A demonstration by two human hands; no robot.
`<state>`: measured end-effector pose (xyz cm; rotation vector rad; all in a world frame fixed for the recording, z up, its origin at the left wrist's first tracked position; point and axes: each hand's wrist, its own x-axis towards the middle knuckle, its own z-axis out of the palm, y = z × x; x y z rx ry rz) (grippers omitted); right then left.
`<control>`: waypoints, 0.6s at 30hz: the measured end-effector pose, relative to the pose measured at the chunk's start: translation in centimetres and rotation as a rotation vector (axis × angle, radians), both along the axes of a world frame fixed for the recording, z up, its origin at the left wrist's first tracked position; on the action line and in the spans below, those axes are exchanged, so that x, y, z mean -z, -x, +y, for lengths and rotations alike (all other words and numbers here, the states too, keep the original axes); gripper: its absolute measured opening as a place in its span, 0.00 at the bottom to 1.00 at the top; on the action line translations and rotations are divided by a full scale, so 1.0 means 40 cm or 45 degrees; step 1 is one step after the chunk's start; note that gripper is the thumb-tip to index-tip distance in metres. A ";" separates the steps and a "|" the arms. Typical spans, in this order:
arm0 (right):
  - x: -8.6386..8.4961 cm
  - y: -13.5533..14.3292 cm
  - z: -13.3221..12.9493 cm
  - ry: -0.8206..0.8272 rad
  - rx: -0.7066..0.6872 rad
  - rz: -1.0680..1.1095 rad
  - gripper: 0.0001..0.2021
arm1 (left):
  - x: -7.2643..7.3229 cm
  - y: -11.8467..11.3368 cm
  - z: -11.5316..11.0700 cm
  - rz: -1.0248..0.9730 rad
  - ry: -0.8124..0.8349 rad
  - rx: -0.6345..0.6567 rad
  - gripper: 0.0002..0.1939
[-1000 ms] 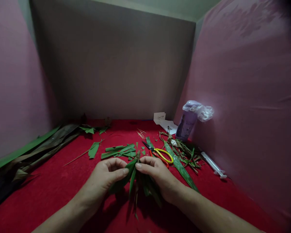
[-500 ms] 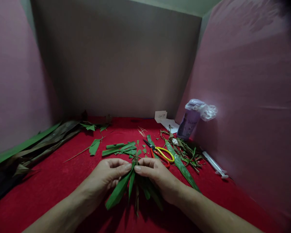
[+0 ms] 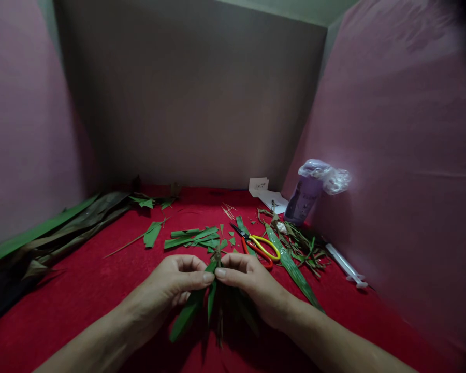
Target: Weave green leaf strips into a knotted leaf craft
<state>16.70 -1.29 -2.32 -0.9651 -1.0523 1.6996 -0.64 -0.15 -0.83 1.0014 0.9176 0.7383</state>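
Observation:
Between my two hands is a small bundle of green leaf strips (image 3: 189, 317) around a brown stem, its strips fanning down toward me. My left hand (image 3: 178, 280) pinches a green strip near the top of the bundle with thumb and fingers. My right hand (image 3: 248, 282) is closed on the brown stem and leaf ends from the other side. The two thumb tips nearly meet at the bundle. Just beyond my right hand lie scissors (image 3: 262, 246) with one yellow and one red handle. Cut leaf pieces (image 3: 194, 238) lie beyond my left hand.
A long green leaf (image 3: 293, 269) and a heap of dry stems (image 3: 305, 251) lie at right, near a plastic syringe (image 3: 345, 265). Behind stand a purple cup (image 3: 305, 197) with plastic wrap and white cards (image 3: 274, 201). Toothpicks (image 3: 228, 210) lie mid-table; long leaves (image 3: 62, 228) at left.
My left thumb has shifted slightly right and down along the green strip, toward my right thumb. The bundle's strips hang slightly lower. Nothing else on the table has moved.

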 end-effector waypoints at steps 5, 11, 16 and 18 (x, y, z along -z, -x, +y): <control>-0.003 -0.001 0.001 -0.004 -0.034 -0.013 0.13 | 0.001 0.000 0.003 0.045 -0.031 -0.045 0.09; -0.001 0.001 0.000 -0.005 -0.040 -0.025 0.12 | -0.007 -0.001 -0.001 0.138 -0.130 -0.100 0.08; -0.002 0.001 -0.002 -0.002 -0.029 -0.041 0.12 | -0.012 -0.001 0.001 0.212 -0.221 -0.123 0.06; -0.004 0.000 -0.003 0.004 -0.032 -0.055 0.12 | -0.014 -0.002 0.002 0.248 -0.242 -0.127 0.07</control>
